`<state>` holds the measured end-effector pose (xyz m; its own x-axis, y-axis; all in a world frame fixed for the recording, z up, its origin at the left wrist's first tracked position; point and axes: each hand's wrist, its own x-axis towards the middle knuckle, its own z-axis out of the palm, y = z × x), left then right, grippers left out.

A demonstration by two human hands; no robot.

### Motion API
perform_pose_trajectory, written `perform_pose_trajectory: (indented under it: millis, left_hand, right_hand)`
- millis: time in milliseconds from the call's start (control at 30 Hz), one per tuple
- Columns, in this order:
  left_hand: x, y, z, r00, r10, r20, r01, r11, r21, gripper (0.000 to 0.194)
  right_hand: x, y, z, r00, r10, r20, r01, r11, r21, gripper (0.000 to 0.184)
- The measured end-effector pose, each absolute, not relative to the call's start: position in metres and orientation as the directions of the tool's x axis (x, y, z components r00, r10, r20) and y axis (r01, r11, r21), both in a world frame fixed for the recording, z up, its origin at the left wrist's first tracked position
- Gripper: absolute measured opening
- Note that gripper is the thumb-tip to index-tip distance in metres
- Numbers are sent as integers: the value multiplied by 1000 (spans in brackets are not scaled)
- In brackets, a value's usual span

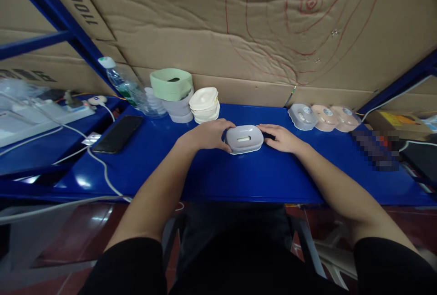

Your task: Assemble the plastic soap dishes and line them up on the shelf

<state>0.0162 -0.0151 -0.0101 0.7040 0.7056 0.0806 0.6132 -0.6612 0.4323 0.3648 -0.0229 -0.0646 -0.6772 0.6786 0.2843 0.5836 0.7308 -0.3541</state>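
While the left hand (214,134) clasps the gray dish (244,144), the right hand (280,138) lies alongside, fingers slightly apart.

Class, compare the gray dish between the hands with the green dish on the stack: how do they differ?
The gray dish is between the left hand and right hand; the green dish tops a stack. The gray dish's opening shows white; the green dish's looks dark. Both have rounded corners and a central opening.

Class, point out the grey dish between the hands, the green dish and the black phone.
Grey dish (244,147): head view, front wall.
Green dish (172,91): head view, front wall.
Black phone (118,134): head view, upper face.
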Motion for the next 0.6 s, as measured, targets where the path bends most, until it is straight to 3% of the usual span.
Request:
perform_pose_trajectory:
  millis: [133, 300, 433, 500, 600]
  left_hand:
    - [19, -12, -16, 705, 706, 67, 624, -662, 416, 74]
    - [21, -12, -22, 684, 729, 37, 655, -635, 409, 68]
    - [21, -11, -21, 676, 733, 76, 644, -638, 422, 71]
    - [16, -8, -14, 642, 750, 161, 631, -636, 445, 69]
    - [-5, 0, 3, 377, 781, 498, 674, -600, 431, 45]
  right_hand:
    - [365, -24, -63, -669, 705, 235, 616, 703, -356, 58]
    - [363, -24, -66, -641, 739, 207, 659, 669, -344, 96]
    - [362, -24, -67, -627, 751, 207, 673, 656, -341, 98]
    - [362, -24, -67, -626, 751, 209, 675, 656, -337, 99]
    - [363, -23, -67, -632, 748, 204, 671, 659, -338, 101]
